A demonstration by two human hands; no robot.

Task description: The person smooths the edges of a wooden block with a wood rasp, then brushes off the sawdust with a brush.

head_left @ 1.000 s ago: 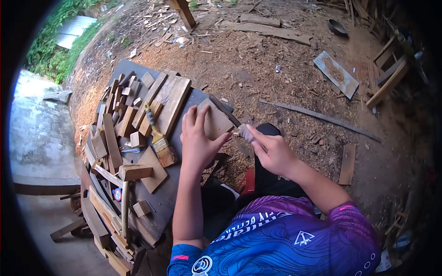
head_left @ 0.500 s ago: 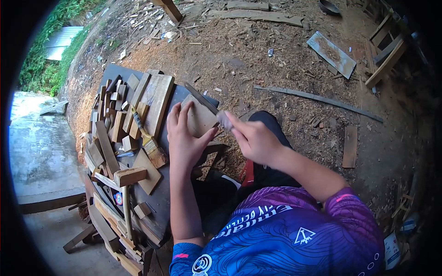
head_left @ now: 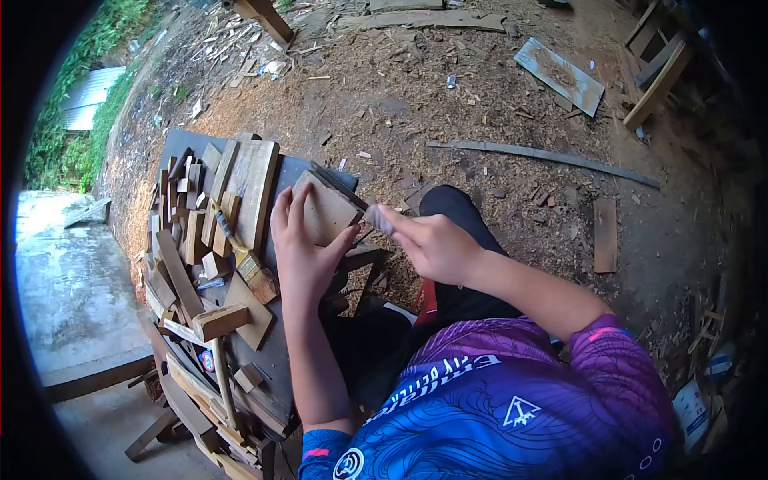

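Note:
My left hand point(head_left: 302, 250) is closed around a square-edged wooden board point(head_left: 331, 216), fingers over its far left side and thumb along the near edge. In my right hand point(head_left: 442, 248) is a long, flat, dark file point(head_left: 346, 189), its handle wrapped in pale material. The file lies along the board's right edge and appears to touch it. Beneath the board is the dark tabletop point(head_left: 292, 170). Left of my left hand lies a paintbrush point(head_left: 250, 268) with a yellowish handle, partly over a thin square wood piece point(head_left: 250, 316).
Many wood offcuts point(head_left: 184, 276) and longer planks point(head_left: 258, 188) crowd the table's left side. A wooden frame piece point(head_left: 220, 322) juts up near its front left. Wood shavings cover the ground, where a long strip point(head_left: 544, 156) and a pale panel point(head_left: 560, 76) lie.
The file has slid back a little toward my body along the board's edge. My left hand keeps its hold on the board. The whole view has shifted slightly.

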